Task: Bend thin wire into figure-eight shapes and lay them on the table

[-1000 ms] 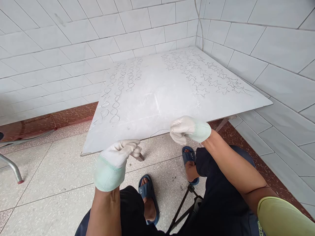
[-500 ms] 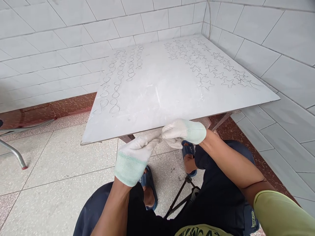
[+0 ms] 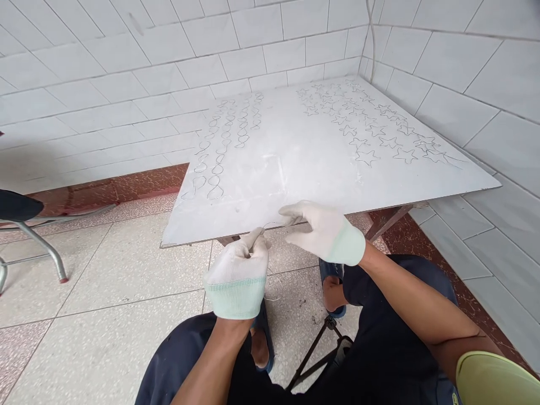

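Both my hands wear white knit gloves with pale green cuffs. At the board's near edge, my left hand (image 3: pixel 240 264) is closed, thumb and forefinger pinching a thin metal wire (image 3: pixel 272 224). From that pinch the wire bends up and right toward my right hand (image 3: pixel 323 230), whose thumb and fingers are apart around its end. A loose curl of the wire hangs below my left hand, over the floor. On the white board (image 3: pixel 312 174), twisted wire loops (image 3: pixel 216 183) stand in columns at left, and wire stars (image 3: pixel 367 156) are spread at right.
White tiled walls meet behind the board. A metal-legged chair (image 3: pixel 50 253) stands at the left on the speckled floor (image 3: pixel 122 281). My knees and sandalled feet are under the near edge, with a dark folding metal frame (image 3: pixel 310 351) between my legs.
My hands were together at the board's edge; now the right has moved away to the right with its fingers spread, uncovering the wire. The view has shifted slightly.
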`<state>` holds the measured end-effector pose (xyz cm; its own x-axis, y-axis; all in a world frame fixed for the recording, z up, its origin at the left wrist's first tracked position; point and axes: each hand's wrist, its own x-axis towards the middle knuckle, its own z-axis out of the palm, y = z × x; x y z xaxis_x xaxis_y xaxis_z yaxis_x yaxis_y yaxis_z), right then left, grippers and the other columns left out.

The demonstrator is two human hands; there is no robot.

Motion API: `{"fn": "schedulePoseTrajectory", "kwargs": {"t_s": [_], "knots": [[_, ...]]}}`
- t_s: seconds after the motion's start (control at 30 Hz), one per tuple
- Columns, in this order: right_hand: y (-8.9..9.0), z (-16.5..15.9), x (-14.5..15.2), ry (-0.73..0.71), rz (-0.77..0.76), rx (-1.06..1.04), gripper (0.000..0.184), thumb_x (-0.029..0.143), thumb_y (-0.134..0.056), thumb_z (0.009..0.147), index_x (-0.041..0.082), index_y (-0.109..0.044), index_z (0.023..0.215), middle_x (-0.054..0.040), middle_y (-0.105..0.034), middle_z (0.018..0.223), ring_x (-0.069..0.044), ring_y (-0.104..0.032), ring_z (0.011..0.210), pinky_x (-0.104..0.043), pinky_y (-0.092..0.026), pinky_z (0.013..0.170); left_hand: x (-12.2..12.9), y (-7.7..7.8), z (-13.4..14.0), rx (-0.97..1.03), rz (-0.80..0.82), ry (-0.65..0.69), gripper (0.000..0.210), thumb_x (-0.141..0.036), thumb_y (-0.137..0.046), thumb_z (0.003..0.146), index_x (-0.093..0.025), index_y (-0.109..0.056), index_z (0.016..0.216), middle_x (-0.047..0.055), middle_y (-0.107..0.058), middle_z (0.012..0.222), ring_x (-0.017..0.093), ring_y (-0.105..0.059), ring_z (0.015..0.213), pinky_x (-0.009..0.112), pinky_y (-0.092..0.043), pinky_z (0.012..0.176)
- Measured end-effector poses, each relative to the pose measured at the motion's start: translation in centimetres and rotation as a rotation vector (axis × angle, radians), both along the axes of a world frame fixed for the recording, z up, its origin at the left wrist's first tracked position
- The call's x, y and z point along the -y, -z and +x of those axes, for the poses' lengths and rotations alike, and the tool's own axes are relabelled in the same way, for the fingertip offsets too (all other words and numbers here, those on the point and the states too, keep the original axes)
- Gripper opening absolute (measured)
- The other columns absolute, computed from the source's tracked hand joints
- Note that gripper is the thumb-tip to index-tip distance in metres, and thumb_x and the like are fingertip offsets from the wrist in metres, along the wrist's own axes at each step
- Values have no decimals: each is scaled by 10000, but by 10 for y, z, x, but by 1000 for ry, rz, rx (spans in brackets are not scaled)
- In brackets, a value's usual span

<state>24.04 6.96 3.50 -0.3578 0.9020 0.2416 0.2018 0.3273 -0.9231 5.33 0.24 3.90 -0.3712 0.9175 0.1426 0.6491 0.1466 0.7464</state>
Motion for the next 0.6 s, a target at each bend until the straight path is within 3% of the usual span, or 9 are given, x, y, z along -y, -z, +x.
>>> {"fn": "schedulePoseTrajectory", "kwargs": {"t_s": [0.17, 0.33, 0.6], "knots": [[5, -8, 0, 75, 254, 212, 156, 309, -670, 939, 258, -809, 986, -57, -756, 907, -259, -685, 935, -382, -498, 868, 3, 2, 6, -49, 1, -4, 363, -381, -612, 896, -310, -868, 1145, 33, -793, 754, 275, -733, 809, 328, -500, 690], [7, -6, -8, -33, 367, 325, 352, 315, -499, 1051, 237, -801, 890, -67, -740, 843, -244, -650, 874, -365, -433, 836, 4, 8, 8, -53, -22, 39, 356, -373, -617, 911, -336, -860, 1169, 26, -803, 797, 269, -740, 792, 338, -508, 701], [8, -1, -15, -105, 413, 400, 350, 191, -508, 1039, 187, -787, 828, -51, -702, 769, -193, -585, 775, -326, -393, 772, -3, 19, 3, 70, -99, 67, 368, -434, -599, 963, -314, -835, 1219, 20, -839, 927, 224, -759, 809, 313, -557, 744]]}}
